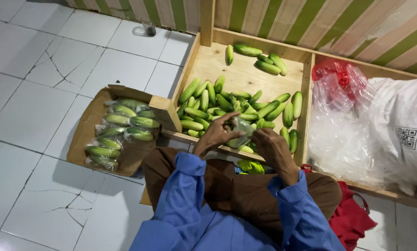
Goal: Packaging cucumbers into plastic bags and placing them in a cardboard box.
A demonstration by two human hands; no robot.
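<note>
Both hands meet over the near edge of the crate. The left hand [216,133] pinches the mouth of a small clear plastic bag [240,132] with its fingers curled closed on the film, and the right hand [272,146] grips the bag's other side from below, also closed on it. The bag hangs between them just above the crate's front board; whether a cucumber is already inside it I cannot tell.

The film looks thin and slack, so a hard pull by either hand could tear it or let the bag slip down among the loose cucumbers. A bunch of yellow-green bands or ties [250,166] rests on the lap in brown trousers, just below the hands, and could slide off if the knees shift.

Left of the knees, an open brown cardboard box [80,132] on the cracked white tile floor holds clear-wrapped packs of green cucumbers [120,130], laid in rows. Beyond the hands, a shallow pale wooden crate [227,65] holds a heap of loose green cucumbers [231,107], with a few more apart at its far end. In the compartment to the right lie crumpled clear plastic bags [341,139], a red plastic bag [331,72] behind them, and a big white sack [399,130] with a square black-and-white code label on its side.
</note>
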